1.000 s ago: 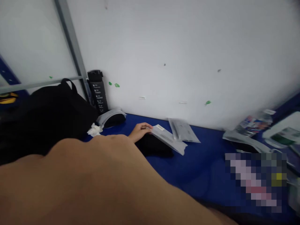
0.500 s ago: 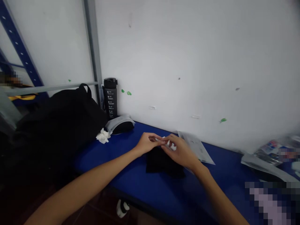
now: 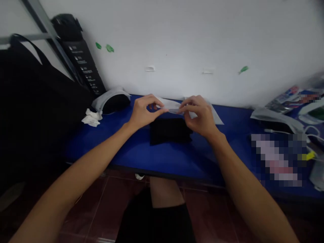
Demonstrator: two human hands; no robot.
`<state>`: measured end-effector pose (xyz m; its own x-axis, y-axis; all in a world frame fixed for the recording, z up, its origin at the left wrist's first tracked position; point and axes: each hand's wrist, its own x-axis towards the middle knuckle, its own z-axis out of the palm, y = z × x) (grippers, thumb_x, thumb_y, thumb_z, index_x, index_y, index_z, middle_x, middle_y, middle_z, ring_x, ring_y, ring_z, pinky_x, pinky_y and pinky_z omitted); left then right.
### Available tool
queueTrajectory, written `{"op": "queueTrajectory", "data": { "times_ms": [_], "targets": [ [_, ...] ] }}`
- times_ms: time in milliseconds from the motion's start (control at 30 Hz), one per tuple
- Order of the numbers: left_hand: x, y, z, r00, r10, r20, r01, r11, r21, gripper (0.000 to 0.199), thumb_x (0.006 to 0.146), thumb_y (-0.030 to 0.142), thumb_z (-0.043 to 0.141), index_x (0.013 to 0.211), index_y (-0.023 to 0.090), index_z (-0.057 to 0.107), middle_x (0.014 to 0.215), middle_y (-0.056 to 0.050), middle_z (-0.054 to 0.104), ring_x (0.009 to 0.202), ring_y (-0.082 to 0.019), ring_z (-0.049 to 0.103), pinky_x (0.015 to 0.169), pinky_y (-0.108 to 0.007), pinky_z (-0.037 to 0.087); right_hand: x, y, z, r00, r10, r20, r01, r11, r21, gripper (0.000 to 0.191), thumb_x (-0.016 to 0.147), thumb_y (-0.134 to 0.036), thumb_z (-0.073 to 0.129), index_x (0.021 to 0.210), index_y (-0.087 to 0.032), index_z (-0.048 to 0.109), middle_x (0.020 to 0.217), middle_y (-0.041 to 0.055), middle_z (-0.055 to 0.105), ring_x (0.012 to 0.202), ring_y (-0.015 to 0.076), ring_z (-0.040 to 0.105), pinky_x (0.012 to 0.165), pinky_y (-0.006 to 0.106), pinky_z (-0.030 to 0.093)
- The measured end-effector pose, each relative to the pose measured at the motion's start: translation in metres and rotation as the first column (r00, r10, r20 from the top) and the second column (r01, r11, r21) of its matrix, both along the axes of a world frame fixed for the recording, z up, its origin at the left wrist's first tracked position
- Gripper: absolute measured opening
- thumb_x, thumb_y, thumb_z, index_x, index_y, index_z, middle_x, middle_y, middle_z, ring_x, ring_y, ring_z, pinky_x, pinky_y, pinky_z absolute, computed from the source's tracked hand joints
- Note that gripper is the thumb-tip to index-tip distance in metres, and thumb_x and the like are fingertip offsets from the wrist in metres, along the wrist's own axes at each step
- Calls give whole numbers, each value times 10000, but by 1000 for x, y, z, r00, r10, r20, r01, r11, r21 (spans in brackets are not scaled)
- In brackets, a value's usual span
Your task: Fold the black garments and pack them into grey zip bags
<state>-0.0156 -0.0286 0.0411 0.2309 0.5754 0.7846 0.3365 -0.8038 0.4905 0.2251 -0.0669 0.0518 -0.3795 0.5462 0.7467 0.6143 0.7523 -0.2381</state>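
A whitish translucent strip, perhaps the edge of a plastic bag (image 3: 170, 104), stretches between my two hands. My left hand (image 3: 147, 109) pinches its left end between thumb and fingers. At its right end my right hand (image 3: 197, 113) grips it with the fingertips. Just below and in front of the hands, a folded black cloth (image 3: 170, 131) lies on the blue table (image 3: 152, 157). Behind my right hand is a flat translucent sheet (image 3: 215, 114), partly hidden by that hand.
A black bag (image 3: 37, 98) and a dark bottle (image 3: 81, 57) stand at the left. Nearby are crumpled tissue (image 3: 92, 117) and a packaged black item (image 3: 115, 102). Packages (image 3: 278, 118), a white cable (image 3: 280, 132) and a blurred object (image 3: 275, 160) lie at the right.
The view has tilted down and come closer. My hands have moved apart, with the translucent strip now spread between them instead of bunched at the fingertips.
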Motion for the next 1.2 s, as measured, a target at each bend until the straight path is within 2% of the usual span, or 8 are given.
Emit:
{"op": "queueTrajectory", "data": {
  "times_ms": [233, 367, 467, 533, 633, 833, 1033, 1200],
  "targets": [
    [1, 3, -10, 987, 151, -58, -158, 978, -137, 84, 827, 195, 760, 863, 196, 684, 686, 36, 623, 607, -115, 550, 637, -256, 448, -11, 7, -19, 984, -85, 155, 107, 985, -138, 494, 914, -32, 462, 1224, -271, 763, 1199, 96, 675, 1070, 285, 585, 974, 494, 468],
    [2, 0, -10, 955, 264, -132, -284, 943, -171, 52, 834, 210, 721, 819, 203, 672, 605, 55, 484, 572, -133, 485, 631, -276, 416, -17, -5, -8, 976, -130, 178, 153, 980, -124, 381, 931, -99, 525, 1193, -242, 762, 1319, 118, 628, 1144, 308, 579, 1035, 517, 438],
    [-2, 2, -9, 909, 390, -147, -407, 907, -105, 81, 797, 183, 732, 769, 205, 659, 783, -5, 588, 765, -188, 584, 755, -312, 472, -23, -20, 3, 964, 107, 243, -35, 959, -283, 233, 929, -240, 647, 1136, -251, 755, 1236, 87, 657, 1100, 282, 619, 1020, 460, 462],
    [-6, 6, -8, 890, 435, -134, -444, 895, -45, 133, 761, 152, 739, 726, 204, 622, 906, -37, 645, 923, -232, 617, 879, -353, 492, -26, -29, 9, 919, 256, 300, -106, 893, -437, 347, 874, -355, 758, 1206, -267, 712, 1214, 64, 660, 1090, 271, 634, 1018, 438, 472],
    [-12, 10, -8, 918, 379, -121, -386, 922, -41, 162, 747, 102, 703, 732, 207, 581, 937, -34, 711, 989, -243, 647, 971, -375, 490, -30, -36, 12, 886, 271, 377, -46, 859, -509, 578, 764, -434, 859, 1273, -281, 634, 1269, 64, 632, 1134, 292, 612, 1068, 475, 444],
    [-12, 11, -13, 965, 222, -139, -242, 959, -150, 200, 813, 40, 581, 869, 195, 695, 871, -12, 746, 808, -179, 692, 817, -294, 538, -30, -34, 3, 865, 169, 473, 22, 928, -372, 624, 766, -222, 740, 1364, -265, 567, 1382, 112, 589, 1210, 340, 568, 1048, 482, 455],
    [-11, 16, -22, 915, 208, -345, -266, 955, -129, 454, 858, -7, 501, 1105, 204, 818, 1282, -66, 759, 1144, -243, 682, 1064, -405, 523, -36, -25, -13, 850, -5, 527, 174, 947, -271, 813, 723, -99, 623, 1520, -171, 486, 1445, 163, 609, 1194, 374, 606, 994, 495, 480],
    [-12, 20, -33, 879, 165, -447, -262, 951, -163, 468, 862, -3, 528, 1207, 174, 789, 1223, -86, 786, 1186, -265, 672, 1120, -437, 491, -43, -21, -16, 862, -104, 497, 252, 937, -242, 727, 696, -76, 605, 1420, -152, 610, 1276, 150, 720, 1105, 353, 645, 934, 452, 482]
  ]
}}
